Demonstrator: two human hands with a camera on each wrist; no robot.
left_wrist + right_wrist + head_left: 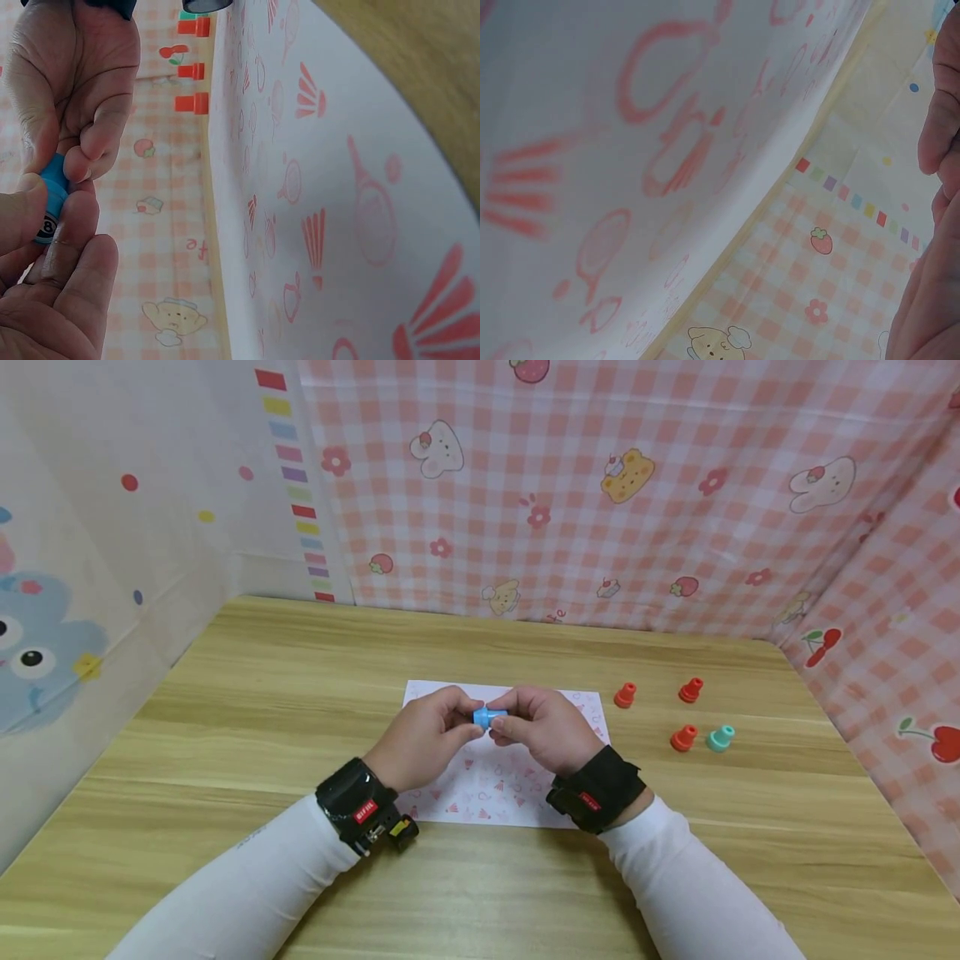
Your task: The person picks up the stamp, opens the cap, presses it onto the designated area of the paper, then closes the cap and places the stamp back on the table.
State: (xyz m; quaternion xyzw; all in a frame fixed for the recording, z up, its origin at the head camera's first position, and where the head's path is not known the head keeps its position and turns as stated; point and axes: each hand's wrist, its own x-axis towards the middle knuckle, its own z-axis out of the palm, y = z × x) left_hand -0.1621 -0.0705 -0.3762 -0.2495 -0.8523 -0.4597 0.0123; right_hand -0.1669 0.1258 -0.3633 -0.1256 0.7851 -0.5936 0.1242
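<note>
A small blue stamp (490, 718) is held level above the middle of a white sheet of paper (480, 756). My left hand (423, 739) pinches its wider end between thumb and fingers. The narrower end is gripped by the fingertips of my right hand (553, 733). In the left wrist view the blue stamp (54, 191) shows a round black-and-white label with an 8. Faint red prints of rackets and shuttlecocks cover the paper. The right wrist view catches only part of my right hand (941, 277) at its edge; the stamp is hidden there.
Right of the paper stand three red stamps, one near the sheet (625, 696), one farther back (692, 690) and one nearer me (684, 738). A teal stamp (721, 738) stands beside the nearest red one. Patterned cloth (570, 543) hangs behind the wooden table (300, 652).
</note>
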